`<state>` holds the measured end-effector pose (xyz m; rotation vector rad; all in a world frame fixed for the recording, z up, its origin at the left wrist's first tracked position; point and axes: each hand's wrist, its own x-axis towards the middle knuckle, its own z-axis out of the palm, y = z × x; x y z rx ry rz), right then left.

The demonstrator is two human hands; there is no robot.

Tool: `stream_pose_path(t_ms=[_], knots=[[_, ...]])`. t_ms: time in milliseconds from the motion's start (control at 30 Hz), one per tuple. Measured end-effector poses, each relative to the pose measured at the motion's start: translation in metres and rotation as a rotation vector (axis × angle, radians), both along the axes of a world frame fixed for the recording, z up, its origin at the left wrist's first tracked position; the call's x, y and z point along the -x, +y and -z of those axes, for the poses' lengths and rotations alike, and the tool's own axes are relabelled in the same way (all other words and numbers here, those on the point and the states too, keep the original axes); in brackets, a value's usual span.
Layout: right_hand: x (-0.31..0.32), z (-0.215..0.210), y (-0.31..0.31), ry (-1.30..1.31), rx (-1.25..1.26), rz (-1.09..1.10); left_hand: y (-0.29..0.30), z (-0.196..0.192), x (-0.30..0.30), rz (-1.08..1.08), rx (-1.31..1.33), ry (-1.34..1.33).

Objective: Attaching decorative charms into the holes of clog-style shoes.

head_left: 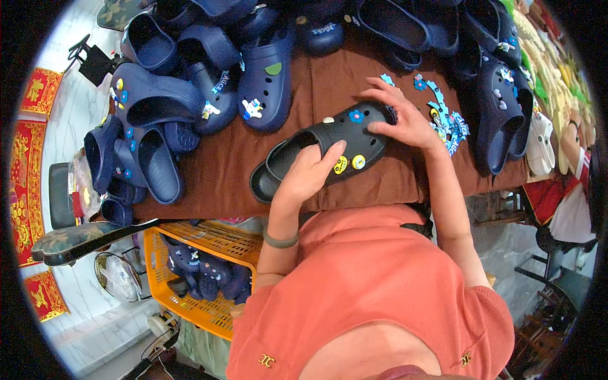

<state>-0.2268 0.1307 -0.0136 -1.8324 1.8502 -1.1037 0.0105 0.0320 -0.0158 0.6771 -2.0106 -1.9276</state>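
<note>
Black moulded-foam clog w/ small round charms (329, 149) lies tilted across the centre of a brown cloth-covered worktable (215, 171), heel toward 7 o'clock, toe toward 2 o'clock, held between both of a seated worker's hands. The left hand (308, 172) wraps the heel end, thumb over the upper near two yellow button charms (349, 163), fingers curled around the opening; the right hand (405, 120) spreads narrow over the toe, fingertips pressing by a blue flower charm (357, 116). Judging by look, the shoe should be light, springy and somewhat squashy, w/ a matte surface that is not slippery; the pegged-in charms seem the only parts likely to pop loose, so the firm side walls and heel rim look the safest spots to grip, not the decorated top. At 10–12 o'clock a heap of navy foam clogs (190, 95) crowds the table's far edge, more at 1–2 o'clock; a scatter of loose blue charms (446, 117) sits just beside the right hand at 3 o'clock. Below the table edge, approx. 8 o'clock, an orange plastic crate (190, 304) holds more navy pairs. Worker wears an orange knit top (380, 291) and a green band on the left wrist (280, 240).
</note>
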Motion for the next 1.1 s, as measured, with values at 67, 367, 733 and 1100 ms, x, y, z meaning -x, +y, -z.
stream_pose_path(t_ms=[67, 367, 733, 1100], knots=[[0.004, -0.001, -0.009, 0.032, -0.051, -0.101, -0.001, -0.004, -0.001, 0.007, 0.046, -0.019], [-0.012, 0.017, -0.036, 0.030, -0.036, -0.057, -0.001, 0.002, 0.000, 0.003, 0.047, -0.040], [-0.029, 0.000, -0.046, 0.179, -0.230, 0.040, 0.000, 0.008, 0.000, -0.038, 0.089, -0.060], [-0.037, -0.013, -0.059, 0.061, -0.242, -0.303, 0.001, -0.005, -0.001, -0.025, 0.067, -0.059]])
